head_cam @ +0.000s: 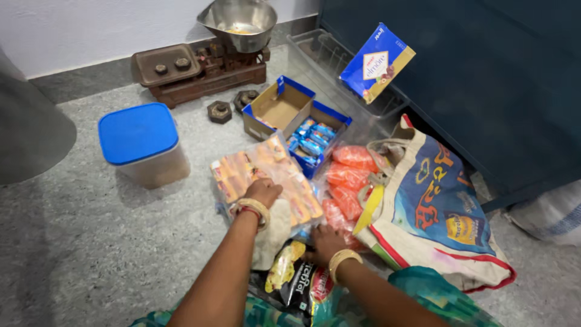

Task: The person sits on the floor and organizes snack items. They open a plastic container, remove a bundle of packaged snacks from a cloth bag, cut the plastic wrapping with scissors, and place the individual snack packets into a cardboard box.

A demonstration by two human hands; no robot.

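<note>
At upper left you have a blue-lidded tub (141, 140); at centre, a yellow-orange snack pack (266, 175); right, orange packets (348, 175) and a blue, red-trimmed cloth bag (445, 212).
</note>
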